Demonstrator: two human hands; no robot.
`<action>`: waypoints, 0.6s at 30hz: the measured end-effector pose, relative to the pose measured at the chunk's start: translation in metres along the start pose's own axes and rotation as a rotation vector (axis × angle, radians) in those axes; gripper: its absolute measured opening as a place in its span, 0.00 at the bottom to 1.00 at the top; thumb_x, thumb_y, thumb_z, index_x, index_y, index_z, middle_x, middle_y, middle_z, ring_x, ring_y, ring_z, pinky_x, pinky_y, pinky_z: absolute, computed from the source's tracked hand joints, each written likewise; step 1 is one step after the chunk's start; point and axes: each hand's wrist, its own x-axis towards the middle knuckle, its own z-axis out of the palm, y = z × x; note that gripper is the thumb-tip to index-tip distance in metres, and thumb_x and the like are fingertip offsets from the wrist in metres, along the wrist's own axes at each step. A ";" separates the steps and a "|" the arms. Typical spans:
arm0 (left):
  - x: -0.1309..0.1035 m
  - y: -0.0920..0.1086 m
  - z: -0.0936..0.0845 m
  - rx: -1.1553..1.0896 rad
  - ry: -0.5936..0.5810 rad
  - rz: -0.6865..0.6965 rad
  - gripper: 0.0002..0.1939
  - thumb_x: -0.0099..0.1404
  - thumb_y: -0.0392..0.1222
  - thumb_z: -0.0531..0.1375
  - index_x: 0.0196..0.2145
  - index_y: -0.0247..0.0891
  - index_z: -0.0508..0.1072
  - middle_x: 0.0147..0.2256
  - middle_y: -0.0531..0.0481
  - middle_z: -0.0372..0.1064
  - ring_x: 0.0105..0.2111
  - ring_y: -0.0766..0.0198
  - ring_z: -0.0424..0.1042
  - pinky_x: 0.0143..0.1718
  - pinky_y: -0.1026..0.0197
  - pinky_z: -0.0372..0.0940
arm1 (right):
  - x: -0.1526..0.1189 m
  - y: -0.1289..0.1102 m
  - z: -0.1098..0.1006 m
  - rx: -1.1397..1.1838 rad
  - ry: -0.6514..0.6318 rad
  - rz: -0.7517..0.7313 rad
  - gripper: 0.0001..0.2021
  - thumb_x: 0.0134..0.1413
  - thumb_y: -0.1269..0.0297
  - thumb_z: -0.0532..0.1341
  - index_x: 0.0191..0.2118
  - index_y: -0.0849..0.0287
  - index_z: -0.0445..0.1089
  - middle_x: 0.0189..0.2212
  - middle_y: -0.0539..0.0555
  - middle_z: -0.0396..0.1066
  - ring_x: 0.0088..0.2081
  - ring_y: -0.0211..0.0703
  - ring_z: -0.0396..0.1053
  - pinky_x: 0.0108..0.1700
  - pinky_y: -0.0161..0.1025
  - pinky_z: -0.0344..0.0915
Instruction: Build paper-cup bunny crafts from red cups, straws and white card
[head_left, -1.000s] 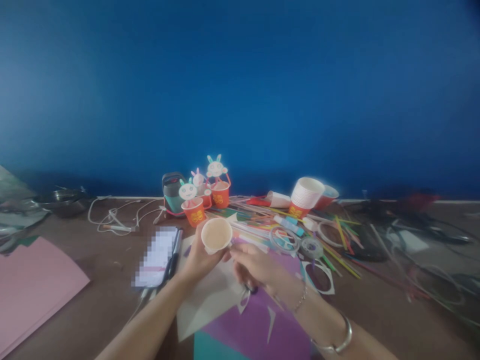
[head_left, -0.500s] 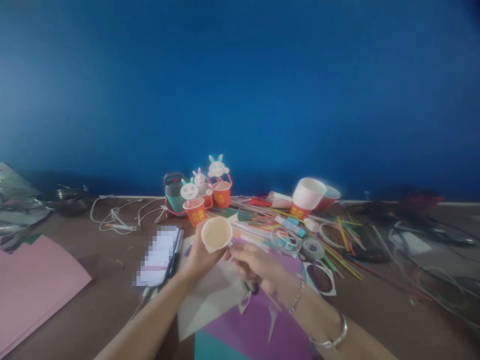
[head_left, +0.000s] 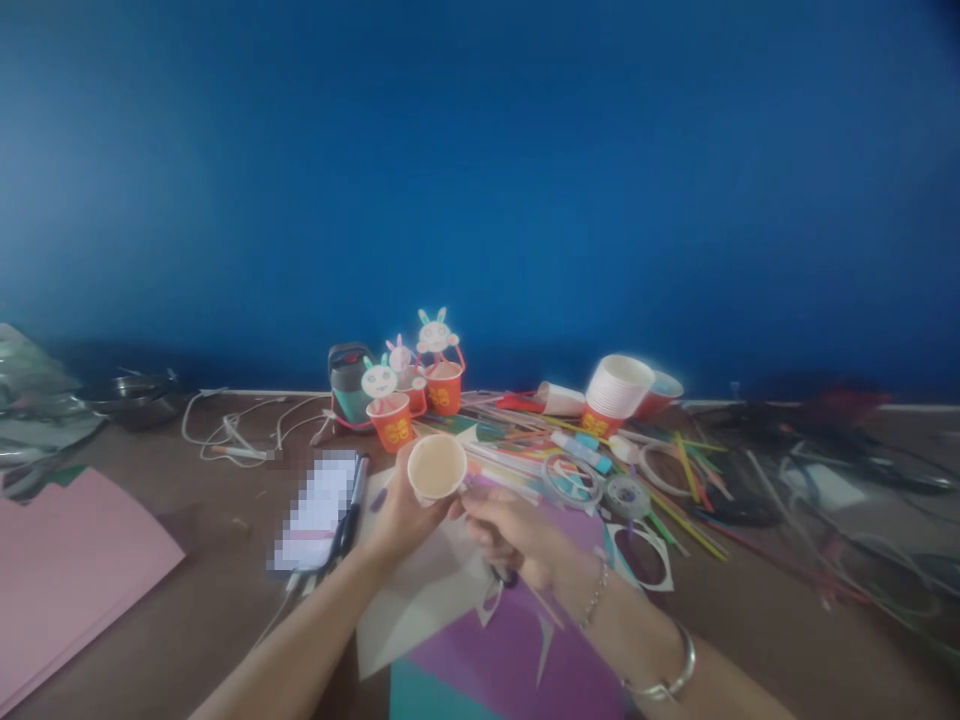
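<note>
The left hand [head_left: 401, 515] is wrapped around the paper cup [head_left: 437, 465] above the pale sheet [head_left: 420, 600] — mouth tipped near, long axis running near to far. The right hand [head_left: 506, 525], fingers curled, is just right of the cup — whether it pinches anything, I cannot tell.

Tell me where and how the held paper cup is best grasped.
I'd take the paper cup by its outer wall just below the rim, coming from the left. Its round mouth faces the camera, so curving around that wall should leave the opening clear. The left grip sits on that side; the right grip is close at the lower right, though whether it touches is unclear.
</note>
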 end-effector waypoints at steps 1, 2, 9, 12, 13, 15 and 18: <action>0.000 0.000 0.000 0.013 0.003 0.010 0.30 0.55 0.45 0.65 0.52 0.41 0.57 0.44 0.45 0.66 0.41 0.58 0.70 0.43 0.56 0.66 | 0.000 0.000 0.000 0.017 -0.004 0.007 0.09 0.58 0.60 0.56 0.32 0.60 0.65 0.13 0.39 0.51 0.12 0.26 0.36 0.16 0.31 0.31; 0.000 0.000 0.000 0.026 0.005 0.018 0.29 0.55 0.45 0.65 0.51 0.41 0.58 0.43 0.46 0.66 0.41 0.59 0.70 0.43 0.56 0.66 | 0.000 -0.001 0.000 0.036 -0.010 0.013 0.08 0.58 0.61 0.56 0.32 0.60 0.65 0.12 0.39 0.51 0.12 0.26 0.36 0.16 0.30 0.31; 0.003 0.003 -0.003 0.069 -0.006 0.029 0.30 0.54 0.46 0.65 0.51 0.40 0.58 0.45 0.43 0.65 0.44 0.56 0.69 0.45 0.55 0.65 | 0.003 -0.002 0.000 0.160 -0.012 0.063 0.08 0.60 0.66 0.52 0.31 0.60 0.64 0.12 0.39 0.50 0.11 0.26 0.37 0.15 0.29 0.30; 0.004 0.006 -0.003 0.085 -0.011 0.003 0.30 0.53 0.46 0.65 0.51 0.39 0.59 0.45 0.43 0.66 0.44 0.55 0.70 0.45 0.54 0.65 | 0.004 0.001 0.001 0.104 0.036 0.037 0.08 0.60 0.67 0.52 0.32 0.60 0.64 0.13 0.39 0.51 0.11 0.25 0.38 0.15 0.29 0.31; 0.004 0.008 -0.002 0.088 -0.010 -0.013 0.30 0.53 0.46 0.65 0.50 0.39 0.60 0.44 0.43 0.66 0.44 0.55 0.70 0.45 0.54 0.65 | 0.004 0.002 0.002 0.068 0.058 0.021 0.07 0.60 0.67 0.52 0.32 0.60 0.63 0.13 0.39 0.52 0.11 0.25 0.38 0.15 0.29 0.31; 0.004 0.010 0.000 0.087 -0.005 -0.044 0.29 0.52 0.44 0.65 0.50 0.39 0.60 0.44 0.43 0.67 0.44 0.54 0.70 0.45 0.54 0.65 | 0.003 0.003 0.004 0.000 0.098 -0.012 0.07 0.60 0.66 0.52 0.32 0.60 0.63 0.13 0.39 0.53 0.11 0.25 0.39 0.15 0.29 0.31; 0.003 0.015 -0.001 0.075 -0.006 -0.080 0.30 0.51 0.43 0.66 0.50 0.39 0.61 0.45 0.44 0.67 0.45 0.54 0.69 0.46 0.53 0.64 | 0.002 0.003 0.005 -0.042 0.110 -0.031 0.06 0.59 0.65 0.53 0.32 0.60 0.63 0.13 0.39 0.53 0.11 0.24 0.39 0.15 0.28 0.31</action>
